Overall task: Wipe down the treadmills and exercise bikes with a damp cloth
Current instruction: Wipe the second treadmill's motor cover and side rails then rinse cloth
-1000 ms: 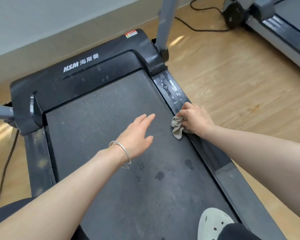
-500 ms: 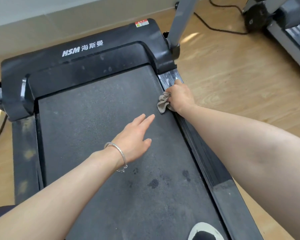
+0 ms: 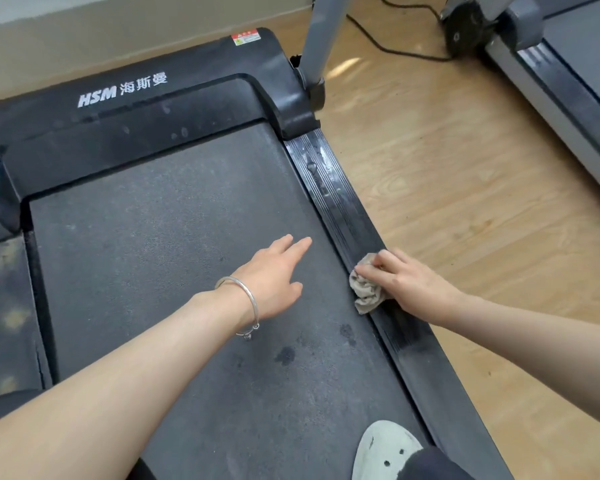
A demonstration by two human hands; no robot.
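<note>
Wiping is in progress on the near treadmill, along its right side rail: the far stretch glistens with droplets and is judged done. The left side rail shows pale dust patches, and the second treadmill at the right appears untouched. No exercise bike is visible. The right hand, fingers curled, holds a crumpled grey cloth against the rail's inner edge, midway along. The left hand lies open, fingers straight, over the belt; contact uncertain.
</note>
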